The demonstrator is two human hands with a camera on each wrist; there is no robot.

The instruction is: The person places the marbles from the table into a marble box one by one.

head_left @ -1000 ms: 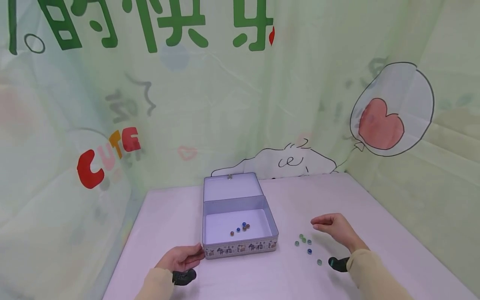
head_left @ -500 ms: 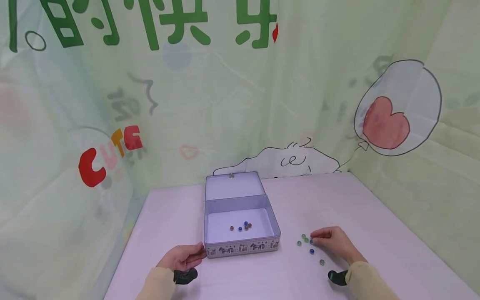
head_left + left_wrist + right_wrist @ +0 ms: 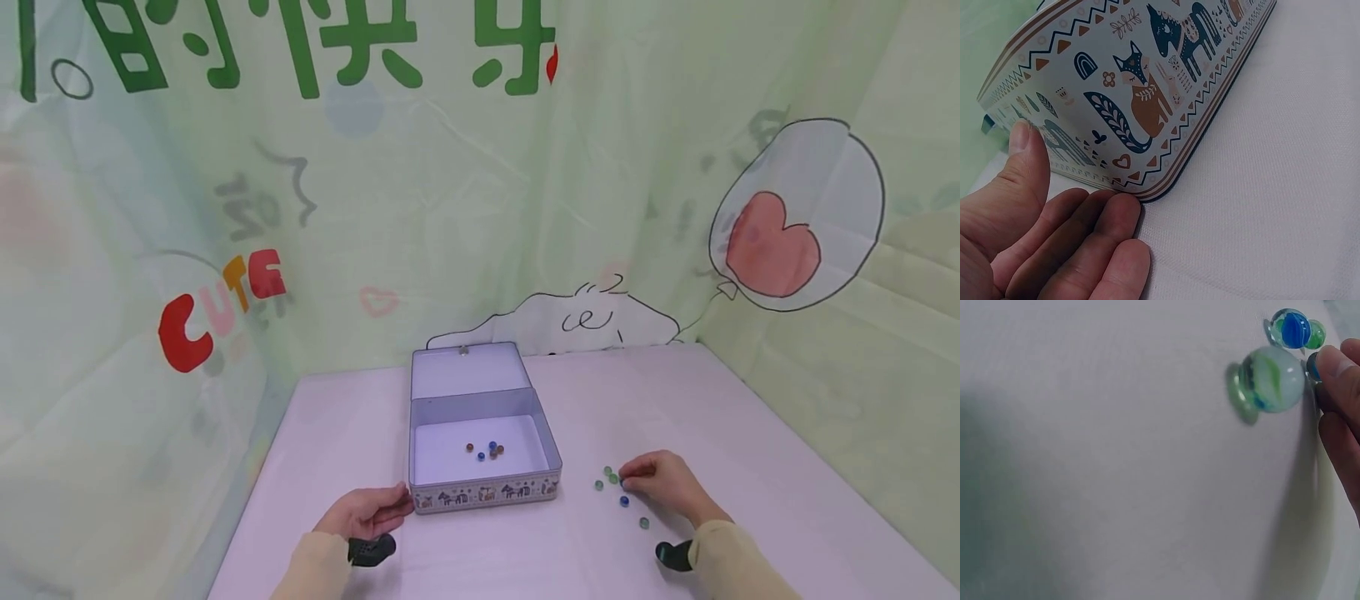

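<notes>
An open tin box (image 3: 487, 493) with printed animals stands on the table, its lid (image 3: 465, 372) tipped back. My left hand (image 3: 369, 512) rests against the box's near left corner; in the left wrist view the thumb (image 3: 1021, 140) touches its side and the fingers (image 3: 1119, 215) lie at the bottom edge. To the right of the box, my right hand (image 3: 667, 483) pinches a bluish glass marble (image 3: 1314, 365) between thumb and fingertips, mostly hidden by them. Near this hand lie a blue marble (image 3: 624, 501), a pale green-streaked marble (image 3: 644, 523) and several green marbles (image 3: 608, 471).
Inside the box lie several brown and blue marbles (image 3: 492, 447). A light cloth covers the table (image 3: 495, 558). Printed curtains (image 3: 465, 208) hang behind it and along both sides. A black strap piece (image 3: 673, 556) sits at the right wrist.
My right hand has come down onto a marble and closed its fingertips on it. A brown marble inside the box has rolled slightly. The left hand stays at the box corner.
</notes>
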